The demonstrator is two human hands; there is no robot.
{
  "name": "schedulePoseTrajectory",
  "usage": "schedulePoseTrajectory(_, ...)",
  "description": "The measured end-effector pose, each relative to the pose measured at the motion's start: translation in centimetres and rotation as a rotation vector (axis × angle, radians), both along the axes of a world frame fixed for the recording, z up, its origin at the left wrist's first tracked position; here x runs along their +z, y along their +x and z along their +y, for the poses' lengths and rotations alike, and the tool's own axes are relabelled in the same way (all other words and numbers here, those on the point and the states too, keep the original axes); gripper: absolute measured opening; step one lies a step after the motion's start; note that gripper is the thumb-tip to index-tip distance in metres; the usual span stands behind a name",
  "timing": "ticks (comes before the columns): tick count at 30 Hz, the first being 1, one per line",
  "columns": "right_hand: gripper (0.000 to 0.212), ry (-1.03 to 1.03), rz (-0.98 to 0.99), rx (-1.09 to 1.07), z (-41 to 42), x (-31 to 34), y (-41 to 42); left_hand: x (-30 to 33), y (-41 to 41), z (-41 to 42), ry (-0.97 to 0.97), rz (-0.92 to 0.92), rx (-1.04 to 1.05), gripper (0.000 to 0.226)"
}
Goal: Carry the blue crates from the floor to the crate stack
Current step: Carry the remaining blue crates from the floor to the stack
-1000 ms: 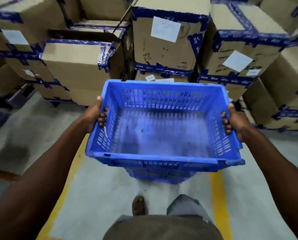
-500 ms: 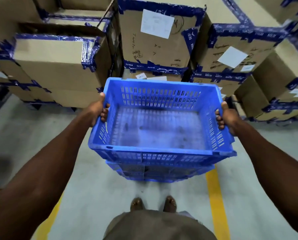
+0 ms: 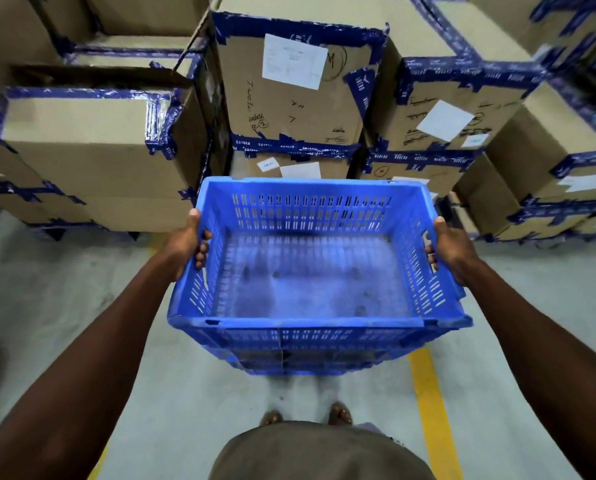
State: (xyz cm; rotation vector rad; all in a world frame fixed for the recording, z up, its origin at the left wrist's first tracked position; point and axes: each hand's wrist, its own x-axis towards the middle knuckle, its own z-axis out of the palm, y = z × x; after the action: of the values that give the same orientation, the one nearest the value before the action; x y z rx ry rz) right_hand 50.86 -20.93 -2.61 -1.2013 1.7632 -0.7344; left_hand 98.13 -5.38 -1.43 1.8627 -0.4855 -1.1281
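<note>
At the centre of the frame an empty blue crate (image 3: 310, 271) is held by its 2 short sides. The left hand (image 3: 185, 245) is closed over the left rim, thumb on top and fingers curled through the handle slot; the right hand (image 3: 450, 249) is clamped likewise on the right rim. Directly beneath it, the crate stack (image 3: 303, 358) is seen on the grey floor (image 3: 64, 306), beside a yellow line (image 3: 431, 410). Taped cardboard boxes (image 3: 296, 88) fill the upper frame.

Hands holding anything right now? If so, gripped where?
Yes: the empty blue crate, by its two short side walls. Left hand and right hand each hook fingers through a side handle slot.
</note>
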Motion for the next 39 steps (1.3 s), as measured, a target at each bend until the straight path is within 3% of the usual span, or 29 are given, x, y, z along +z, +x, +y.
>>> schedulePoseTrajectory(3, 0.068, -0.083, 0.188, 0.065, 1.2, 0.2, -0.5, -0.1, -0.2, 0.5, -0.069, -0.399, -0.05, 0.06)
schedulePoseTrajectory(6, 0.06, -0.137, 0.343, 0.188, 3.9, 1.2, -0.5, 0.0, -1.9, 1.4, -0.023, -0.891, -0.192, 0.058)
schedulePoseTrajectory(8, 0.074, -0.201, 0.335, 0.207, 6.3, 1.7, -0.8, 0.3, -4.3, 1.8, -0.136, -0.991, -0.243, 0.065)
schedulePoseTrajectory(12, 0.087, -0.293, 0.325, 0.149, 11.9, 1.9, -2.8, 1.4, -12.0, 2.3, -0.383, -0.789, -0.322, 0.079)
schedulePoseTrajectory(14, 0.091, -0.296, 0.264, 0.077, 15.1, 2.3, -4.1, 2.7, -17.8, 3.4, -0.505, -0.679, -0.397, 0.071)
schedulePoseTrajectory(17, 0.076, -0.306, 0.212, -0.019, 20.2, 2.2, -7.0, 4.1, -26.7, 6.5, -0.732, -0.583, -0.571, 0.053)
schedulePoseTrajectory(19, 0.077, -0.293, 0.179, -0.112, 23.4, 2.1, -9.7, 4.4, -32.6, 8.6, -0.819, -0.48, -0.698, 0.051)
schedulePoseTrajectory(26, 0.076, -0.243, 0.066, -0.4, 36.1, -1.4, -21.7, 0.9, -50.6, 13.3, -0.662, -0.182, -0.922, 0.038)
schedulePoseTrajectory(30, 0.072, -0.163, 0.019, -0.547, 43.1, -3.4, -30.8, -0.6, -60.8, 14.3, -0.599, -0.131, -0.999, 0.03)
schedulePoseTrajectory(33, 0.083, -0.164, 0.024, -0.691, 46.6, -3.8, -37.5, -1.4, -67.5, 14.6, -0.565, -0.119, -1.096, 0.031)
schedulePoseTrajectory(39, 0.083, -0.198, 0.0, -0.944, 47.6, -4.2, -51.7, -3.4, -82.4, 12.1, -0.398, -0.178, -1.368, 0.029)
